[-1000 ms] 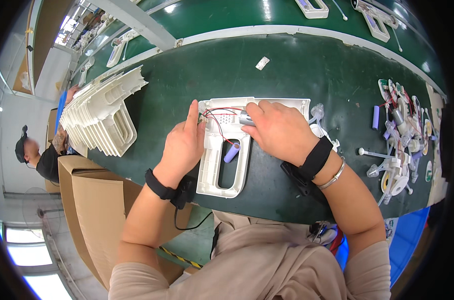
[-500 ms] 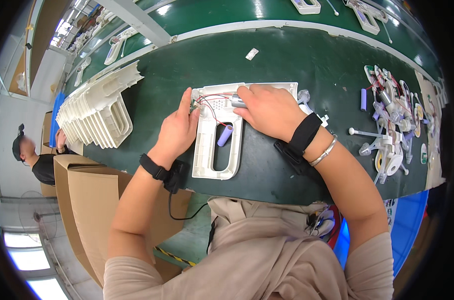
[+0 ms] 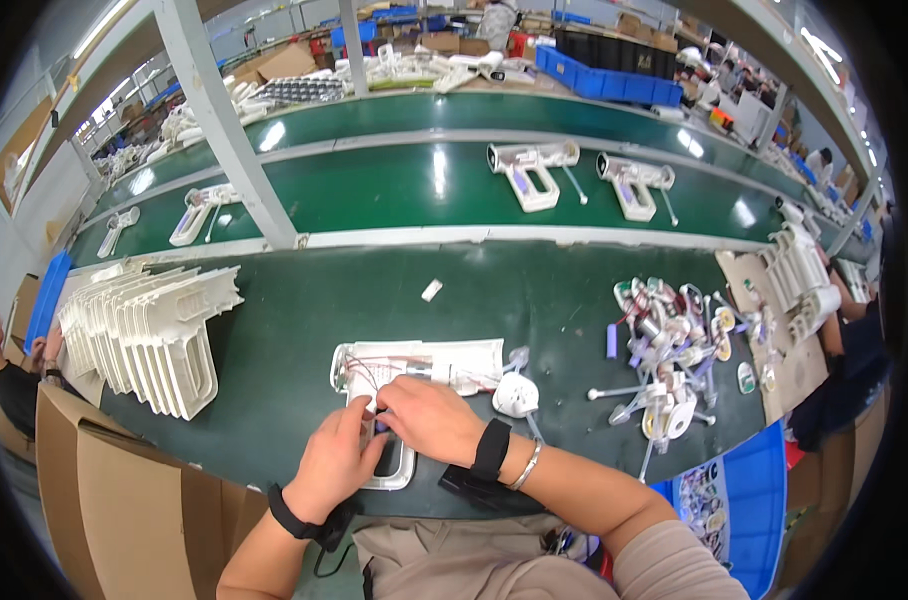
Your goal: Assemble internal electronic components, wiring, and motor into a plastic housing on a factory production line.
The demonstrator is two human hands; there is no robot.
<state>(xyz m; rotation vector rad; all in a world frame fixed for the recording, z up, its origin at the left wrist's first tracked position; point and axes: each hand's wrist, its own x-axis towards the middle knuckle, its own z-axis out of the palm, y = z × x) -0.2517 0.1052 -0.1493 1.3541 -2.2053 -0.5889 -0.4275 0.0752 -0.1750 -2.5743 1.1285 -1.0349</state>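
A white plastic half-shell (image 3: 404,478) with a loop handle lies on the green bench, its inside facing up. Thin red and dark wires (image 3: 366,366) and a silver cylindrical motor (image 3: 421,368) sit in its upper part. My left hand (image 3: 336,452) and my right hand (image 3: 429,420) meet over the handle. Both have their fingers pinched around a small purple cylindrical battery (image 3: 381,426), which they mostly cover. Touching or close by the shell's right end is a white round part (image 3: 516,395) with a clear tube.
Stacked white shells (image 3: 189,370) stand on the left, above a cardboard box (image 3: 114,490). A heap of wired parts (image 3: 669,350) lies right, near a blue bin (image 3: 764,500). A small white piece (image 3: 431,290) lies beyond the shell. Assembled units (image 3: 534,175) rest on the conveyor. Co-workers sit at both sides.
My view has tilted up, showing more conveyor. My right hand has left the motor and come to the handle, where both hands now meet on the battery. The motor sits in the shell.
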